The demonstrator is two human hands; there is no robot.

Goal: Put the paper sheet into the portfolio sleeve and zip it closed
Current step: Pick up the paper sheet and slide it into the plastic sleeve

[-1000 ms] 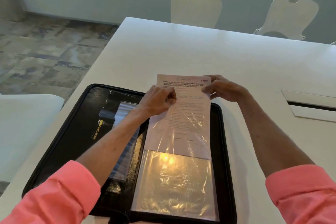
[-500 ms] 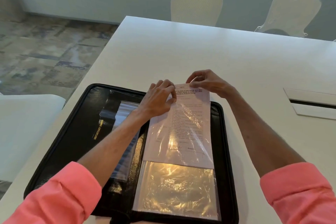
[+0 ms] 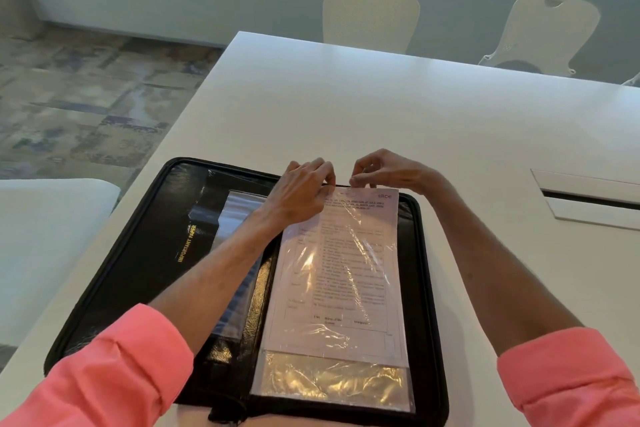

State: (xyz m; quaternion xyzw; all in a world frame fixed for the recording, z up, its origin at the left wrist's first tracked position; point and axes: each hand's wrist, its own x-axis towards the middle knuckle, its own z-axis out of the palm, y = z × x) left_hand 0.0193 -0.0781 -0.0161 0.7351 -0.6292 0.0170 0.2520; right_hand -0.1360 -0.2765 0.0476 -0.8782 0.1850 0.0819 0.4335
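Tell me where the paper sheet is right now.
In the head view, the paper sheet sits inside the clear sleeve on the open portfolio's right half, its top edge pinched by both hands.

A white table [image 3: 346, 107] carries an open black portfolio [image 3: 145, 253].

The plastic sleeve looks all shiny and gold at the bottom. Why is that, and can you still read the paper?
Head view: light glares off the crinkled sleeve, strongest as a gold patch below the paper, with white streaks across the page. The small print is too blurred to read; only "slice" at the top corner is legible. The table edges bow slightly from the wide lens.
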